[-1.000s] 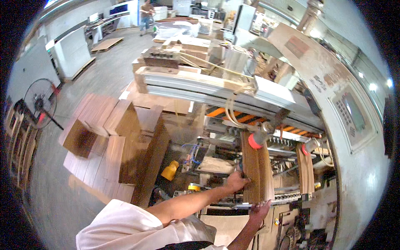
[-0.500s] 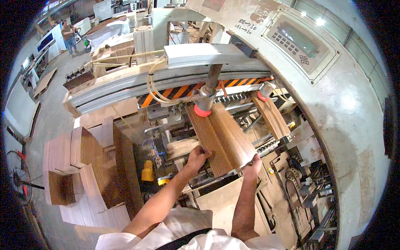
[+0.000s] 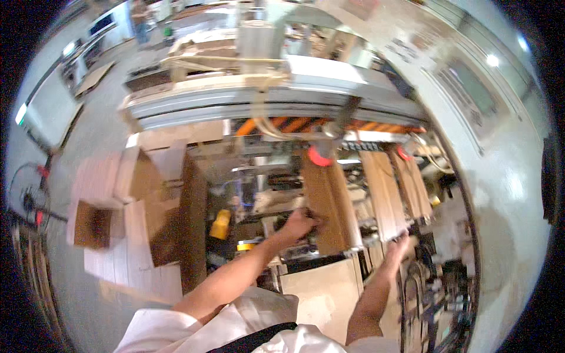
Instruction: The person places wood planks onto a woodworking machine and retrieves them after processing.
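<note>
1. Your left hand [image 3: 299, 223]: fingers curled on the left edge of the wooden panel [image 3: 328, 203], gripping it.
2. Your right hand [image 3: 398, 246]: at the lower end of a second wooden panel [image 3: 382, 194]; blur hides whether it grips or only touches.
3. Wooden panel: stands upright in the machine, its top under a red clamp pad [image 3: 319, 156], just left of the second panel.
4. Third panel [image 3: 413, 185]: to the right, beside the second.
5. Yellow container [image 3: 220, 224]: left of your left hand, low in the machine.
6. Stacked wooden boards [image 3: 147, 206]: on the floor at left.
7. Grey machine beam [image 3: 265, 100]: across the far side, above the panels.
</note>
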`<state>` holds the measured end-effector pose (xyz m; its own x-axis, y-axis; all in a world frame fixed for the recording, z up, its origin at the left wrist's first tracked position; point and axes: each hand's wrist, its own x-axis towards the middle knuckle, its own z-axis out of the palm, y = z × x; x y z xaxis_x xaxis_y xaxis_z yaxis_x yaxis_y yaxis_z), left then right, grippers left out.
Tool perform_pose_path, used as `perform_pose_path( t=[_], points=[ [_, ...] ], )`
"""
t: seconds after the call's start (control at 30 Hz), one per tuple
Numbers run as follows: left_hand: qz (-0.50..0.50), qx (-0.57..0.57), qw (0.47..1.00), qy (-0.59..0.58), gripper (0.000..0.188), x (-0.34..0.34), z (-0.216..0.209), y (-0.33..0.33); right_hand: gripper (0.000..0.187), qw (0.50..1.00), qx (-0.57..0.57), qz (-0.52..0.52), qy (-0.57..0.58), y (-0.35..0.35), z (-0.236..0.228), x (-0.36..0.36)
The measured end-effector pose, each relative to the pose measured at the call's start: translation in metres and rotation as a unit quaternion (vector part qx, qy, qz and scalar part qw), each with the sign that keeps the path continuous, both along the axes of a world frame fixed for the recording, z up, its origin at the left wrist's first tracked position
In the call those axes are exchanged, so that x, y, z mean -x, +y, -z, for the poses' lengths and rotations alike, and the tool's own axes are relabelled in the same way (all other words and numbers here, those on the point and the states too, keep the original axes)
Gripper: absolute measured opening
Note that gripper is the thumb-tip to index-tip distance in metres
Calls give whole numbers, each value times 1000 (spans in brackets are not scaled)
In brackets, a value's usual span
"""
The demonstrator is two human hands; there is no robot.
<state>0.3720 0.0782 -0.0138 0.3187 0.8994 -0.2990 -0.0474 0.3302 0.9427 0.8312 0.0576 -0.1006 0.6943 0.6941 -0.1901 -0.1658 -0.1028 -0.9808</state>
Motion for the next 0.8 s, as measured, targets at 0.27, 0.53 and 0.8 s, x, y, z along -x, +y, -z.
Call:
perform_pose_path(
  t=[0.27,0.53,0.8],
  points=[
    [-111,-176,964,168,30,64,21,-27,74,973,-40,143,178,-82,41,13],
    [-440,-75,813,375,47,326,62,-125,53,971,201,-65,115,-211,74,244],
    [-349,343,685,540,127,542,135,-214,36,875,357,-326,19,-277,79,387]
  ],
)
